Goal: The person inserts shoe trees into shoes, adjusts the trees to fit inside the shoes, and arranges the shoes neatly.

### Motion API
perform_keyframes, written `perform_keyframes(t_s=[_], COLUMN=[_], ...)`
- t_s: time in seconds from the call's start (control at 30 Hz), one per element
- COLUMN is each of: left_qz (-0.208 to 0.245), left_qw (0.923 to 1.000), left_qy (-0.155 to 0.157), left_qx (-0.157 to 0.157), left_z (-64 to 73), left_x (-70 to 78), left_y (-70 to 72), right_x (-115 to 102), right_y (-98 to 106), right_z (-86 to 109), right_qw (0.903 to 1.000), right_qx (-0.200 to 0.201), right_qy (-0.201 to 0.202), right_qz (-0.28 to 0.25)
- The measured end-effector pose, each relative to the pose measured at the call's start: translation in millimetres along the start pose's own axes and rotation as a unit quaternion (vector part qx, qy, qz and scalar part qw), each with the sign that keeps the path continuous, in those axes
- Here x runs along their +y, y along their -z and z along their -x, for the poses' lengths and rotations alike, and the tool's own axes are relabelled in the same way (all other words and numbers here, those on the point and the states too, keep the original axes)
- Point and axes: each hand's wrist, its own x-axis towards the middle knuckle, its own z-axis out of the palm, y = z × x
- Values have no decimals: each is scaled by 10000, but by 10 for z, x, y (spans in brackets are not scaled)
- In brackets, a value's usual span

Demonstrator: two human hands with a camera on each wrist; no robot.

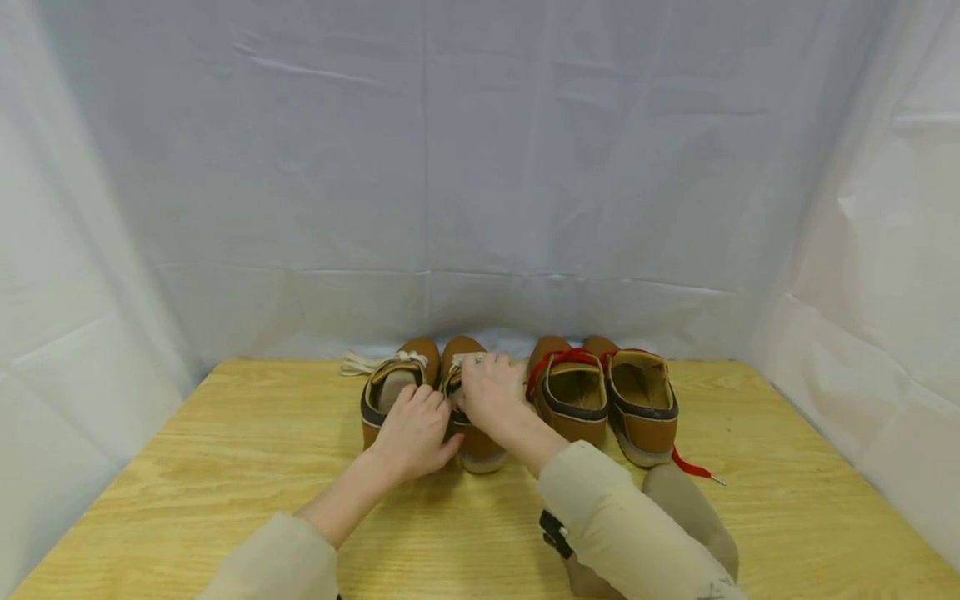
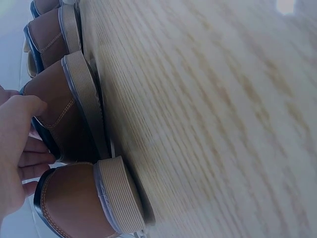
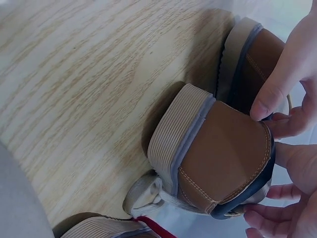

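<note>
A brown shoe with white laces (image 3: 228, 153) stands toes away on the table. My left hand (image 1: 416, 433) grips its heel collar, thumb on the outside of the heel. Over the shoe's mouth is my right hand (image 1: 491, 387), its curled fingers at the collar in the right wrist view. A sliver of beige lining or insole shows inside; the fingertips are partly hidden. Left of it stands the matching shoe (image 2: 74, 203), with a beige insole (image 1: 397, 387) visible inside and its white laces (image 1: 363, 363) spread leftward.
To the right are two brown shoes (image 1: 581, 429) (image 1: 648, 433) with red laces, one lace (image 1: 701, 472) trailing on the wooden table (image 1: 225, 467). A taupe, insole-like piece (image 1: 686, 504) lies beside my right forearm. White sheeting (image 1: 480, 167) hangs behind and at both sides.
</note>
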Motion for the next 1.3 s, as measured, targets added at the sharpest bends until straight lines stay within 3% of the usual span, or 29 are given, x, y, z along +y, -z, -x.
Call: perform_keyframes(t_s=[0.5, 0.6, 0.93, 1.3], left_qz=[89, 105, 151, 115], left_qw=[9999, 9999, 9997, 9997], left_qy=[12, 35, 169, 167], left_qx=[89, 42, -76, -119], left_z=[0, -5, -8, -3], left_x=[27, 29, 28, 30], left_y=[2, 11, 25, 17], right_x=[26, 71, 310, 360], right_y=[-47, -35, 34, -38], right_z=[-21, -23, -122, -143], right_qw=[10000, 9997, 9888, 9829], right_qx=[-79, -101, -231, 257], right_qy=[-7, 198, 1468, 1825], right_qz=[31, 100, 136, -20])
